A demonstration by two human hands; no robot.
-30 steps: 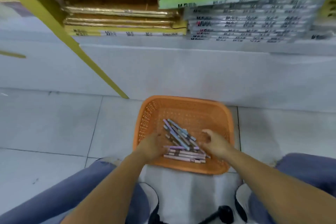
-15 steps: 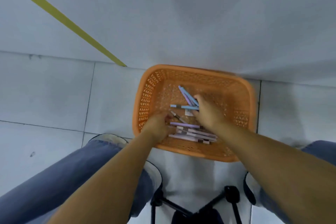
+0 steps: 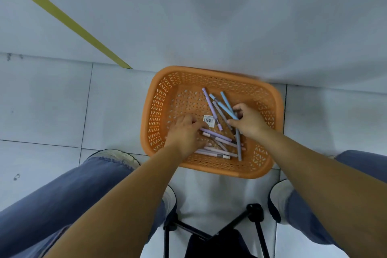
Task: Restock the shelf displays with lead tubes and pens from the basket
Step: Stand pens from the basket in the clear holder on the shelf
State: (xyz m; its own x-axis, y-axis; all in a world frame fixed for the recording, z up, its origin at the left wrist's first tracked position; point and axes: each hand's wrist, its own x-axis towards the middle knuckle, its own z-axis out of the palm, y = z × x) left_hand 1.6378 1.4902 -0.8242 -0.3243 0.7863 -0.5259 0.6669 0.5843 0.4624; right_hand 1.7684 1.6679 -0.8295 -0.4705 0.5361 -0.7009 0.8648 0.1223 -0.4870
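An orange perforated basket [image 3: 163, 111] sits on the tiled floor against a white shelf base. Inside lie several pens in purple, blue and grey [image 3: 219, 142] and a small barcode label [image 3: 209, 120]. My left hand [image 3: 185, 132] reaches into the basket's near left part, its fingers curled over the purple pens there. My right hand [image 3: 248, 121] is in the middle right of the basket, thumb and fingers pinching a bunch of blue and grey pens [image 3: 225, 104] that fan out toward the back.
A yellow diagonal stripe [image 3: 62, 15] runs across the white shelf base [image 3: 230, 16]. My knees in blue jeans [image 3: 73, 195] and white shoes flank the basket. A black folding stool frame [image 3: 219, 234] sits below me.
The view tipped down from the shelves onto the basket. My right hand gathered blue and grey pens and drew them right. My left hand stayed low on the purple pens.
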